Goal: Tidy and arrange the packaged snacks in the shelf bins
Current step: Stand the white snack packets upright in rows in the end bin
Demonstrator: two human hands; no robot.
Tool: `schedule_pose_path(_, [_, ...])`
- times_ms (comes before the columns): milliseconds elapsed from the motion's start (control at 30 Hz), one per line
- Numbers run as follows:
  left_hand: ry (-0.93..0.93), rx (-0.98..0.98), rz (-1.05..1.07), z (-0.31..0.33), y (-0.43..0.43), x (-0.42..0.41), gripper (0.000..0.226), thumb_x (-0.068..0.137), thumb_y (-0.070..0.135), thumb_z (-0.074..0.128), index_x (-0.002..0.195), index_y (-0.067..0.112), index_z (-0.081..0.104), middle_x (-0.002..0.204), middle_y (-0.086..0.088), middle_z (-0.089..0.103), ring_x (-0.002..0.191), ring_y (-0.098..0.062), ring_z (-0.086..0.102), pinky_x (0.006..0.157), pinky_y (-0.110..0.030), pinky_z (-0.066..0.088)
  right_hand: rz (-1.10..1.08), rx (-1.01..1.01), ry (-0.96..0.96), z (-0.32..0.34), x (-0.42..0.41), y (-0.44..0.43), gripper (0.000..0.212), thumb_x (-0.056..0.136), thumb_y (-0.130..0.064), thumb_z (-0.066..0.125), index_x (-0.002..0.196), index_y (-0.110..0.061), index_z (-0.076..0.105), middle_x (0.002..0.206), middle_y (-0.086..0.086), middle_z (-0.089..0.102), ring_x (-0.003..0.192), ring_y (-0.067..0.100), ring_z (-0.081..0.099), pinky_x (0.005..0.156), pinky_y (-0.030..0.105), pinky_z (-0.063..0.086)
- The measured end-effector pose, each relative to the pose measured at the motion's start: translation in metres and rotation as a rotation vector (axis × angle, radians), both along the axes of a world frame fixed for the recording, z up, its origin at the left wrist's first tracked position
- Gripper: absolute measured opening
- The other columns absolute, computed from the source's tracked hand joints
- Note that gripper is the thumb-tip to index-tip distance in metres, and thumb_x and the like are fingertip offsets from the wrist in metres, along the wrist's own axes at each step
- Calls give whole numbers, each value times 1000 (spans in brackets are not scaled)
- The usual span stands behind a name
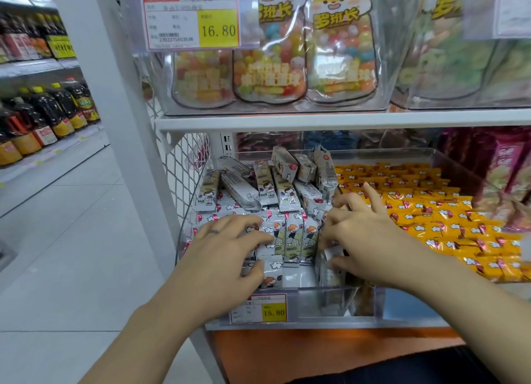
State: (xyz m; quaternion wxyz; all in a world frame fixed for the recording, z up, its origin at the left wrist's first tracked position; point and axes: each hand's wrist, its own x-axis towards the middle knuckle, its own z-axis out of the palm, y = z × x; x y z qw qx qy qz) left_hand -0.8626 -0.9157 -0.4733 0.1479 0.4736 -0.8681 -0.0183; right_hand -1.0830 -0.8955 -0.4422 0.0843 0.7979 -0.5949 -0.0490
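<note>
Your left hand [227, 245] lies spread, fingers straight, on the white packets [247, 194] at the bin's [316, 303] left front, with the thumb against a packet's near edge. Your right hand [359, 234] is apart from it and curled in at the row's right end, pinching a packet between thumb and fingers (index finger raised). Between your hands, the front row [293, 240] already stands upright and side by side. That part looks done. Behind it, the back heap [287, 171] lies loose, tilted and crossed, so I'd judge about half of this compartment is left. The yellow packets [431, 211] beside it lie in fairly even rows. A price tag [258, 309] hangs on the front wall.
</note>
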Motion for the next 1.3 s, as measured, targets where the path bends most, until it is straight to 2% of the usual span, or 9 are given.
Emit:
schedule_pose_path(167, [84,-47,-28,0,-2,0,52,81,51,25,119,40,57,131,20,46,123,-6,39,102,-28,23,40,-34,-217,6,-7,2,21,82,-47,62,101,-36,62,102,-17,51,128,8,22,109,40,2])
schedule_pose_path(400, [451,-8,29,16,6,-10,23,96,38,41,110,38,60,91,31,56,82,14,53,69,-8,41,181,-375,-711,28,-26,9,29,80,-41,61,105,-29,64,95,-15,56,97,7,51,81,30,47])
schedule_pose_path(533, [753,277,66,22,9,-18,25,91,44,40,109,37,56,80,13,68,64,0,62,59,-12,46,355,-553,-827,20,-23,10,21,85,-21,66,104,-14,62,107,-7,61,93,0,57,82,14,47])
schedule_pose_path(667, [1120,642,28,22,4,-26,46,79,53,41,115,30,56,99,3,71,79,-20,70,57,-26,50,532,-526,-779,8,-15,13,14,85,-20,61,98,-18,55,113,-5,55,108,1,52,89,10,42])
schedule_pose_path(767, [1323,689,30,23,2,-26,44,72,41,56,113,28,60,98,-6,70,79,-20,68,56,-22,52,539,-421,-705,-2,-13,13,4,86,-23,56,90,-21,56,122,-7,50,110,-3,49,81,12,45])
schedule_pose_path(900, [1297,606,70,23,0,-19,40,70,33,62,109,36,58,91,-11,68,76,-15,67,62,-24,55,453,-252,-650,-6,-17,10,7,83,-28,61,90,-27,62,120,-14,52,103,-3,54,82,20,49])
schedule_pose_path(1100, [1054,232,153,26,-2,2,39,87,29,62,111,55,47,84,11,70,74,-15,69,76,-39,57,236,-132,-560,0,-11,-2,20,85,-24,66,105,-25,67,99,-14,64,86,-3,53,87,22,49])
schedule_pose_path(1200, [1041,192,182,26,-2,10,37,86,30,63,110,55,49,78,12,70,77,-16,66,78,-47,55,136,20,-339,-11,14,-13,18,89,-26,59,106,-22,63,102,-2,66,94,14,59,95,36,45])
schedule_pose_path(1300, [1036,190,209,24,-1,15,36,86,32,63,110,55,50,85,-7,69,82,-32,65,76,-51,55,17,136,-241,-20,34,-24,12,87,-15,57,97,-11,62,91,7,61,90,27,61,75,33,47])
